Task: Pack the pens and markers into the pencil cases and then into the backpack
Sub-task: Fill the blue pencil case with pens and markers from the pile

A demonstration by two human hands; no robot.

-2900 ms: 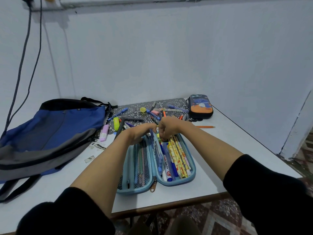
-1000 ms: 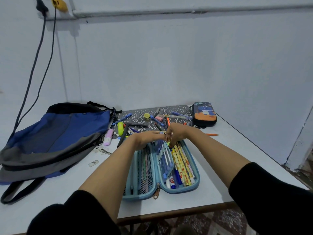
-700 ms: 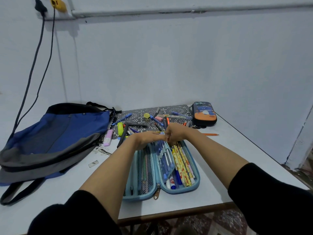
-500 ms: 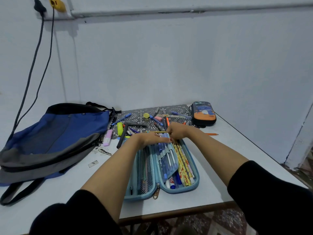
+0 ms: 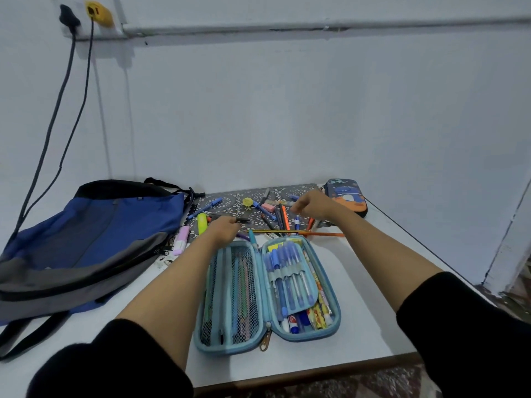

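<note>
loose pens [image 5: 276, 216] just beyond open blue pencil case [image 5: 268, 334]. L hand [image 5: 224, 229] curled at dark marker [image 5: 228, 216] beyond case's left half, grip hidden, can't tell. R hand [image 5: 313, 206] loosely curled, looks empty, beyond right half. Risk: right half packed, more pens → zip jams.

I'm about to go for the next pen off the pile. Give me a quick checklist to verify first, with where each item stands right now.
1. The blue pencil case lies open and flat: ok.
2. Room left in it: cannot tell; the mesh side and pen loops already look well filled.
3. The loose pens lie within reach on the patterned mat: ok.
4. The left hand has a grip on a pen: cannot tell; its fingers are hidden.
5. The right hand is empty: cannot tell; its fingers curl over the pile.
6. The second pencil case is open for packing: not ok; it looks closed.
</note>
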